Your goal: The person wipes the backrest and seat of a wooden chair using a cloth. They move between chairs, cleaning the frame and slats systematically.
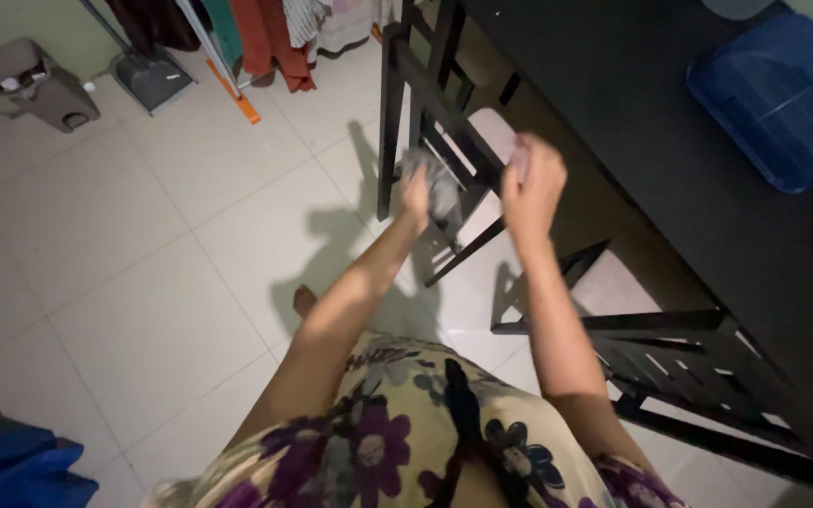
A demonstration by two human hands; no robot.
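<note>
Your left hand (416, 196) has its grip closed around a crumpled grey cloth (439, 183), pressing it against the back slats of the dark wooden chair (435, 103) that stands tucked beside the black desk (670, 141). Your right hand (531, 183) rests on the chair's top rail; its fingers look curled over the rail, but motion blur prevents a firm finding on whether the grip is pressed together or loose.

Risks noted:
- The chair stands on smooth, glossy floor tiles (143, 245). A hard push with the cloth could make it slide or tip, as the right hand appears to be the only thing steadying it.
- Your bare foot (304, 299) is near the chair's legs; a shifting chair could strike it.
- A second dark chair (689, 362) stands close at your right side and could catch your arm or your floral garment (397, 433).

Limits of view:
- The cloth is partly hidden behind the slats and the left hand, so its full shape is unclear.
- The chair seat is mostly screened by the backrest.
- The blue tray (783, 94) on the desk is cut off at the frame edge.
- Both hands are blurred.
</note>
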